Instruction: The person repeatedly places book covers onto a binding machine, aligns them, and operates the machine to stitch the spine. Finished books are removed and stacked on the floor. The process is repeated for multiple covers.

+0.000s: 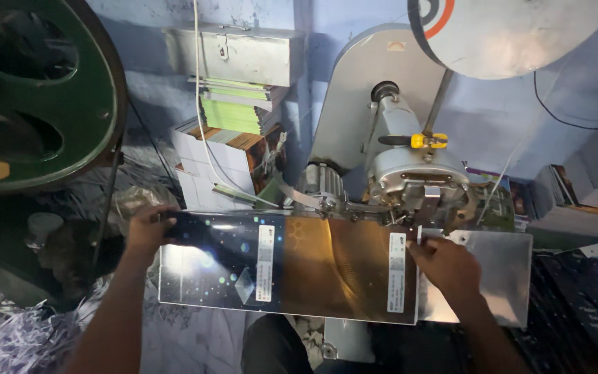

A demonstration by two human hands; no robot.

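The glossy booklet cover (285, 266) lay opened flat on the metal table (500, 277) of the wire stitching machine (410, 173), just below its stitching head. The left hand (148, 228) gripped the cover's far left edge, fingers curled over it. The right hand (444, 266) pressed on the cover's right edge, fingers together. The sheet looked light, thin, bendable and slippery, so holding both ends seemed safest. 2 narrow white rectangular labels (265, 262) stood upright on the cover, 1 near each half.
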